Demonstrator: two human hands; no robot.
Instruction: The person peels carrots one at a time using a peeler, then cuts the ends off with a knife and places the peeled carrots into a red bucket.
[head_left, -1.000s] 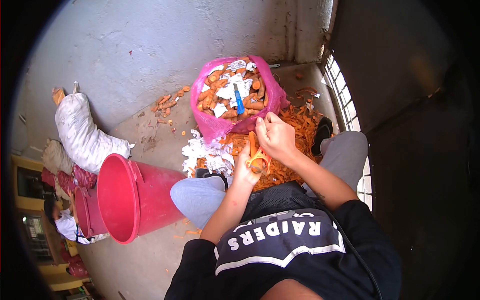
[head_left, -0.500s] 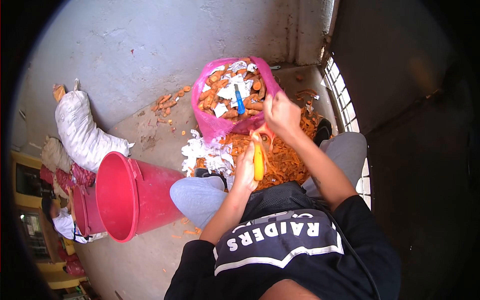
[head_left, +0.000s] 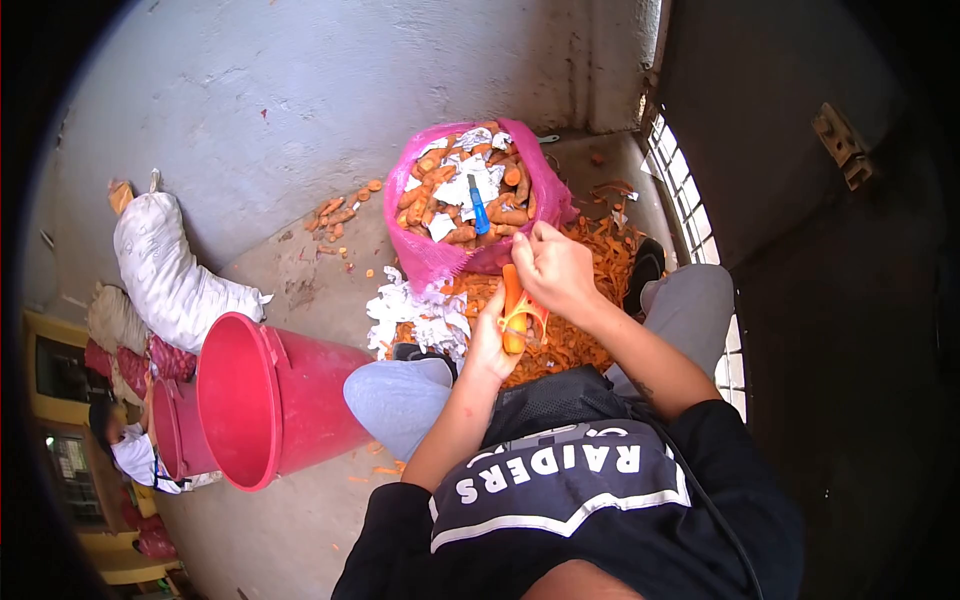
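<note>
While peeling appears to be the step in hand, the left hand (head_left: 488, 335) is closed around a carrot (head_left: 514, 341), located above the peelings (head_left: 572, 352) and near the pink bag (head_left: 428, 262). The right hand (head_left: 557, 270) is clenched on an orange peeler (head_left: 539, 314) at the carrot. The stroke calls for steady support, fingers clear of the blade.

Left hand (head_left: 490, 338): one carrot (head_left: 514, 334). Right hand (head_left: 558, 270): orange peeler (head_left: 536, 318), at carrot. Beyond both: pink mesh sack (head_left: 425, 257) of carrots, blue-handled tool (head_left: 479, 212) atop.
</note>
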